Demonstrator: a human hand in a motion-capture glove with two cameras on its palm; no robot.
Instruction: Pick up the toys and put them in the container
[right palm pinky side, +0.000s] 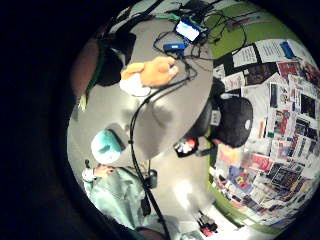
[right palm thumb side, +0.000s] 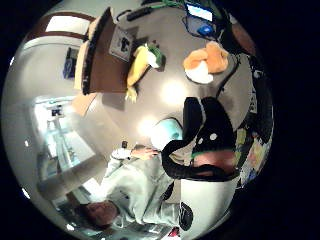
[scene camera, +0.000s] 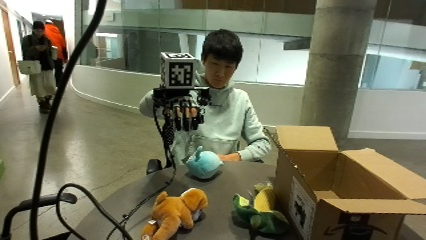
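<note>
Honestly, my gloved right hand (scene camera: 181, 111) hung raised and holding nothing, fingers relaxed, high above the teal plush (scene camera: 202, 163), orange plush dog (scene camera: 176, 211) and corn plush (scene camera: 261, 209) beside the cardboard box (scene camera: 333, 192), so a careless descent risked knocking one away.

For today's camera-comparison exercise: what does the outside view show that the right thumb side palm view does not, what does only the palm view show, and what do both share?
Only the outside view shows the gloved right hand from the front, raised above the table with fingers hanging loosely, holding nothing, and the cardboard box's open inside.

Only the thumb side palm view shows the phone lit at the table's far edge.

Both show the orange plush dog, the corn toy, the teal round toy, the box and the seated person's bare hand.
</note>
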